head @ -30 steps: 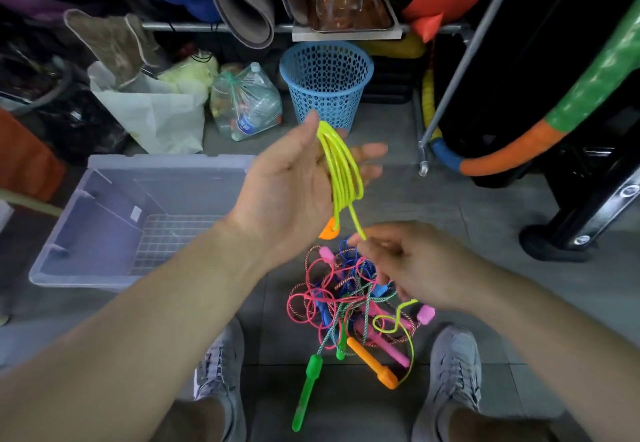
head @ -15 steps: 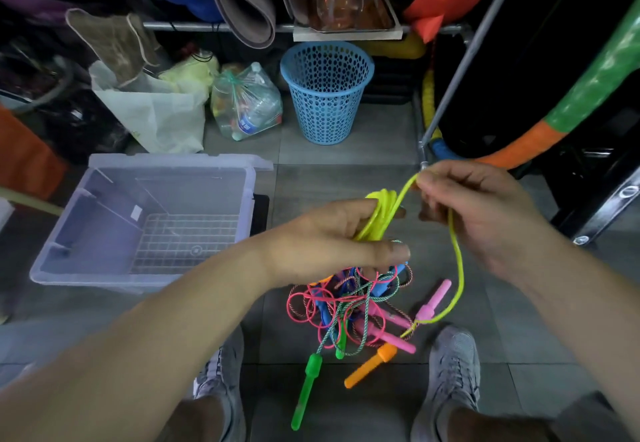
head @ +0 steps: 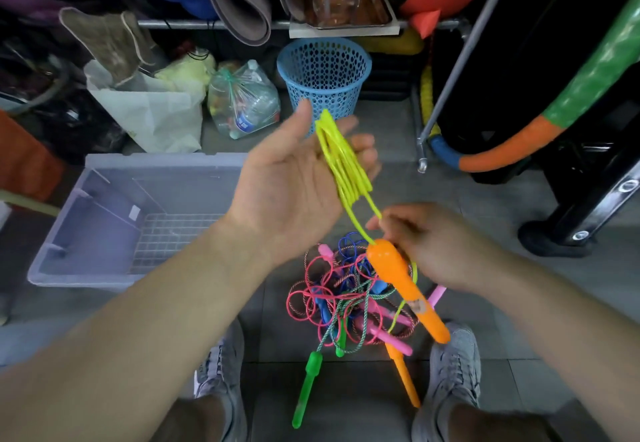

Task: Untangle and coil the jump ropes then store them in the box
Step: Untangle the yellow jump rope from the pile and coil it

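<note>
Yellow-green plastic jump rope (head: pixel 346 161) looped over flat, uncurled left hand (head: pixel 294 182); right hand (head: pixel 426 244) pinches its cord above dangling orange plastic handle (head: pixel 398 275); risk: loops slip off, or tail snags floor tangle (head: pixel 346 292).

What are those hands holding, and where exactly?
The yellow jump rope: its coils loop around the open left hand, and the right hand pinches a strand beside the dangling orange handle.

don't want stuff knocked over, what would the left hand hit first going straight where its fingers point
Likely the blue basket, just beyond the left hand in this view; depth is unclear, so the hand might pass above it.
</note>
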`<state>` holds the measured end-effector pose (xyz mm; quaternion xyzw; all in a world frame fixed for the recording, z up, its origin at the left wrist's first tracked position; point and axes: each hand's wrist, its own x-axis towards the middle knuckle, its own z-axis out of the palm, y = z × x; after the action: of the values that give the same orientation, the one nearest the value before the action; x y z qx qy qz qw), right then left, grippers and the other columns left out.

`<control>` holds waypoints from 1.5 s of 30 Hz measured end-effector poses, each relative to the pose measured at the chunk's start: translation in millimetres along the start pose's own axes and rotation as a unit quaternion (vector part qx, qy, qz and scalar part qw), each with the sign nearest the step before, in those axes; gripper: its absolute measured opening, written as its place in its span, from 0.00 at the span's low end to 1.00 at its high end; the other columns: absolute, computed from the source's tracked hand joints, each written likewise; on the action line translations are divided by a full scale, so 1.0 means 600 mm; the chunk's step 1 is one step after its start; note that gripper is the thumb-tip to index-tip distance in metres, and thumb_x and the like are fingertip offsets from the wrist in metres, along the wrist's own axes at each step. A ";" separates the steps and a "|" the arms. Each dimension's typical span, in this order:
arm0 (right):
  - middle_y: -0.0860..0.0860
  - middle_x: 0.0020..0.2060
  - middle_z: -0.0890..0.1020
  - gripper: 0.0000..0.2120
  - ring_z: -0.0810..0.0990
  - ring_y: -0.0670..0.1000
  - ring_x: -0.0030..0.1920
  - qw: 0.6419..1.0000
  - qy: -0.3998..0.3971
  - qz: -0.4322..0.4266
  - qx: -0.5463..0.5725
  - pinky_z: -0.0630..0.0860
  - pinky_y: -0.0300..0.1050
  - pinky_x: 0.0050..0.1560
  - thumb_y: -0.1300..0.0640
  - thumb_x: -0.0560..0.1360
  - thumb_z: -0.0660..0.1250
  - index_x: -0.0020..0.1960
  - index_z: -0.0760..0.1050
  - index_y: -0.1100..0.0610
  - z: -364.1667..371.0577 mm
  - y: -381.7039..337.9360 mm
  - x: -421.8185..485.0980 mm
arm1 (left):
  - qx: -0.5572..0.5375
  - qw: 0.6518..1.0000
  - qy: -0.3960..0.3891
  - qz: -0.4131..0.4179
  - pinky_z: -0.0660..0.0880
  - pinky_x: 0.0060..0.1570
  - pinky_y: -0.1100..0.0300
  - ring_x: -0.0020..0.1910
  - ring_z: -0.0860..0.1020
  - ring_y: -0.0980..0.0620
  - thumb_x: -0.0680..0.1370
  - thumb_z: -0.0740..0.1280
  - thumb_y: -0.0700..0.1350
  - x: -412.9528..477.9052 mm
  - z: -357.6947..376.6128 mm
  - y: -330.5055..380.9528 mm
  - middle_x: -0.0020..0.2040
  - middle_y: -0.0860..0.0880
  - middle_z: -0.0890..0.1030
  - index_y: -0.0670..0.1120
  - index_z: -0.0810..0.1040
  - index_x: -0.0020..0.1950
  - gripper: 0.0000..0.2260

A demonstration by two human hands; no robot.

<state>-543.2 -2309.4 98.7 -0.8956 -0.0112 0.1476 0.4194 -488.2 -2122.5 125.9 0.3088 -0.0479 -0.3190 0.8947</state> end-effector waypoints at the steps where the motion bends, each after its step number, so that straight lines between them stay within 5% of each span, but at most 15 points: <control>1: 0.54 0.33 0.83 0.13 0.80 0.52 0.33 0.999 -0.035 -0.001 -0.035 0.78 0.50 0.39 0.53 0.83 0.61 0.45 0.81 0.54 0.004 0.000 -0.004 | 0.019 0.999 0.027 0.020 0.66 0.72 0.46 0.50 0.82 0.44 0.78 0.62 0.58 0.002 -0.002 0.001 0.49 0.41 0.82 0.39 0.66 0.71 0.29; 6: 0.51 0.32 0.84 0.15 0.77 0.46 0.27 0.993 -0.109 0.009 -0.036 0.77 0.50 0.34 0.50 0.80 0.66 0.36 0.76 0.56 -0.002 -0.015 -0.019 | 0.255 0.963 0.088 0.023 0.70 0.62 0.50 0.60 0.80 0.43 0.77 0.63 0.57 0.003 -0.016 -0.021 0.54 0.41 0.82 0.43 0.74 0.55 0.18; 9: 0.57 0.28 0.80 0.11 0.75 0.48 0.27 0.996 -0.086 -0.011 0.002 0.73 0.46 0.31 0.55 0.75 0.70 0.35 0.77 0.56 -0.019 -0.018 -0.017 | 0.424 0.904 0.057 -0.014 0.68 0.69 0.57 0.63 0.77 0.54 0.77 0.69 0.59 -0.012 -0.025 -0.038 0.60 0.48 0.82 0.40 0.77 0.63 0.25; 12: 0.55 0.25 0.76 0.09 0.73 0.50 0.28 0.991 -0.045 -0.038 0.116 0.68 0.43 0.32 0.54 0.67 0.70 0.35 0.76 0.60 -0.036 -0.014 -0.015 | 0.483 0.874 -0.004 -0.055 0.68 0.67 0.56 0.57 0.79 0.54 0.79 0.68 0.55 -0.026 -0.022 -0.045 0.47 0.55 0.80 0.45 0.80 0.54 0.14; 16: 0.51 0.25 0.75 0.07 0.71 0.48 0.29 0.962 0.067 -0.096 0.246 0.71 0.38 0.34 0.59 0.70 0.68 0.33 0.79 0.55 -0.046 -0.002 -0.006 | 0.524 0.845 -0.050 -0.095 0.74 0.54 0.46 0.43 0.79 0.50 0.73 0.69 0.58 -0.025 -0.015 -0.047 0.39 0.47 0.79 0.36 0.74 0.59 0.27; 19: 0.47 0.30 0.81 0.03 0.76 0.45 0.34 0.959 0.125 -0.099 0.233 0.74 0.37 0.39 0.57 0.71 0.75 0.39 0.82 0.53 -0.045 0.001 0.001 | 0.495 0.857 -0.085 -0.114 0.75 0.49 0.52 0.38 0.77 0.50 0.76 0.68 0.49 -0.024 -0.011 -0.045 0.34 0.48 0.77 0.38 0.74 0.65 0.22; 23: 0.54 0.34 0.83 0.04 0.77 0.49 0.36 0.957 0.165 -0.074 0.227 0.74 0.47 0.42 0.53 0.71 0.75 0.41 0.83 0.53 -0.040 0.005 0.008 | 0.395 0.904 -0.100 -0.131 0.75 0.55 0.45 0.31 0.71 0.52 0.78 0.64 0.44 -0.022 -0.010 -0.040 0.29 0.51 0.73 0.33 0.73 0.65 0.19; 29: 0.62 0.32 0.78 0.16 0.74 0.55 0.31 0.965 0.098 -0.028 0.242 0.71 0.51 0.38 0.49 0.79 0.67 0.41 0.79 0.62 -0.028 0.008 0.013 | 0.195 0.962 -0.111 -0.156 0.77 0.53 0.53 0.29 0.66 0.54 0.80 0.61 0.47 -0.019 -0.006 -0.023 0.31 0.50 0.65 0.37 0.77 0.62 0.16; 36: 0.53 0.27 0.79 0.13 0.76 0.49 0.23 0.995 0.028 0.027 0.091 0.72 0.41 0.28 0.54 0.82 0.62 0.42 0.80 0.54 -0.005 0.015 0.009 | 0.081 0.995 -0.021 -0.049 0.74 0.62 0.50 0.35 0.73 0.51 0.80 0.61 0.49 -0.006 -0.001 -0.002 0.36 0.48 0.72 0.37 0.70 0.69 0.21; 41: 0.54 0.30 0.76 0.12 0.72 0.44 0.25 0.995 -0.090 -0.030 -0.024 0.73 0.44 0.30 0.48 0.81 0.63 0.42 0.77 0.51 0.018 0.006 -0.011 | 0.135 0.989 0.048 0.033 0.70 0.64 0.50 0.49 0.83 0.46 0.81 0.59 0.50 -0.001 -0.007 0.007 0.52 0.41 0.84 0.43 0.67 0.64 0.16; 45: 0.50 0.27 0.70 0.11 0.68 0.45 0.28 0.990 -0.116 -0.070 0.025 0.70 0.47 0.31 0.51 0.79 0.68 0.37 0.78 0.49 0.007 -0.018 -0.017 | 0.287 0.956 0.053 0.023 0.73 0.57 0.52 0.55 0.82 0.44 0.79 0.61 0.51 -0.004 -0.014 -0.013 0.56 0.40 0.84 0.43 0.71 0.56 0.12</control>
<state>-552.9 -2300.8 106.6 -0.8587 -0.1191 0.2212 0.4466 -492.0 -2121.6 115.1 0.5677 -0.0965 -0.2544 0.7769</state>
